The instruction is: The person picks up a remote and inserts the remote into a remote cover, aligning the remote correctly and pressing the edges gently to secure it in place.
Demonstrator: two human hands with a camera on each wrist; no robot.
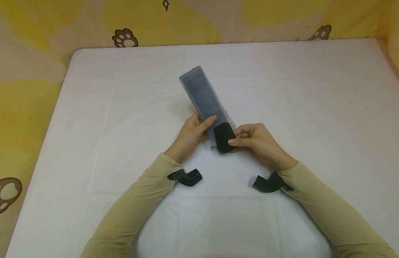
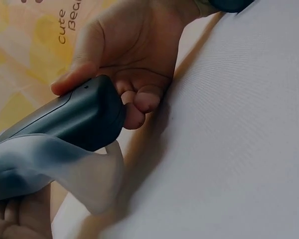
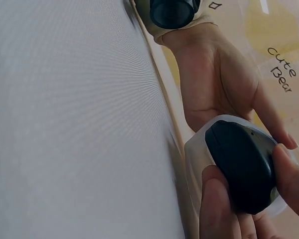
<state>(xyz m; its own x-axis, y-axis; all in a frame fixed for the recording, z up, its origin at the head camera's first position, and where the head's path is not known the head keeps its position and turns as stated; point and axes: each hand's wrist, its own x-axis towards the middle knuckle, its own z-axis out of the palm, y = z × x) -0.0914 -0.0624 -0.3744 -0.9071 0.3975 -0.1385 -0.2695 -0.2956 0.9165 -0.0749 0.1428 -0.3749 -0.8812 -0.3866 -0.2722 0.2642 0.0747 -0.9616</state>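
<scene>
A long black remote control lies partly inside a translucent sleeve, its bare end sticking out toward the person. My left hand grips the sleeve near its open end, thumb on top and fingers beneath. From the other side, my right hand pinches the bare black end between thumb and fingers. In the left wrist view, the sleeve's loose rim flares out beside the remote control. The right wrist view looks onto the rounded end of the remote control, with the sleeve's edge around it.
A white-covered table lies under both hands. A yellow patterned cloth with paw prints hangs behind its far edge and along the sides. Each wrist bears a black camera mount, the left one and the right one.
</scene>
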